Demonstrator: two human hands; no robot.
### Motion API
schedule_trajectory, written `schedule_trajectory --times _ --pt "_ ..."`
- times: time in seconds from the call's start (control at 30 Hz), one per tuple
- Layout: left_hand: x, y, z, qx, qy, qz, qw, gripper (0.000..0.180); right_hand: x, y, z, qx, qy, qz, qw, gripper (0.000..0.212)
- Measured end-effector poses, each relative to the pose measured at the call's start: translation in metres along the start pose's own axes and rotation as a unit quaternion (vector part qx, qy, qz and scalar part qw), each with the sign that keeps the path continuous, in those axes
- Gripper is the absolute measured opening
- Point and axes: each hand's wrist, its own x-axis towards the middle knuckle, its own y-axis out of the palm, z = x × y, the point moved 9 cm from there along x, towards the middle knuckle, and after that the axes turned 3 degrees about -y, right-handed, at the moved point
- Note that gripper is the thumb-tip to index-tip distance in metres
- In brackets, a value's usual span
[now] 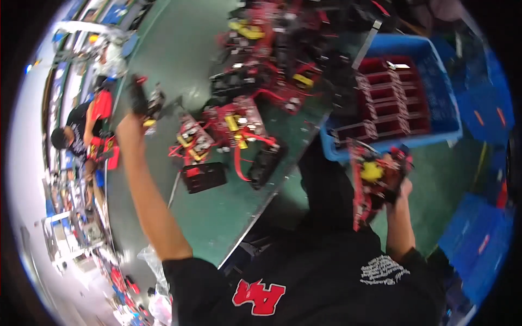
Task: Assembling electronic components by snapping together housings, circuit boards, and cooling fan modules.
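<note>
My left hand (132, 129) reaches out over the green table and is closed around a black elongated thing (138, 96) with a red spot at its top; motion blurs its shape. My right hand (403, 191), at the right beside the table, grips a red circuit board assembly (372, 176) with a yellow part and dark parts on it. Its fingers are mostly hidden behind the assembly. On the table between my arms lie red circuit boards (234, 122) with yellow parts and red wires. A black casing piece (204, 177) rests nearest me.
A blue crate (454, 117) holding stacked red boards with pale dividers (394, 98) stands to the right of the table. More boards and black casings (261, 54) are heaped at the far side. Blue bins (470, 233) line the right. Another person (81, 127) works at the left.
</note>
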Motion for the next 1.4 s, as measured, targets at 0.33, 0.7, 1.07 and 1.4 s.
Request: schedule_trajectory --times 0.33,0.7,1.07,1.4 --pt "-0.088 -0.093 -0.155 -0.281 -0.263 0.064 0.921 0.036 -0.034 -0.066 0.004 0.093 0.049 0.223 0.969 0.111" --pt "-0.090 -0.060 -0.485 -0.455 0.203 0.081 0.863 0.006 -0.079 -0.167 0.077 0.046 -0.032 0.092 0.994 0.073" --pt "-0.098 0.224 -0.578 -0.157 0.239 0.406 0.868 0.018 -0.122 -0.164 0.103 0.167 -0.147 0.135 0.966 0.063" --pt "-0.116 -0.127 -0.434 -0.309 0.081 0.060 0.946 0.009 -0.114 -0.092 0.118 0.138 -0.146 0.332 0.921 0.087"
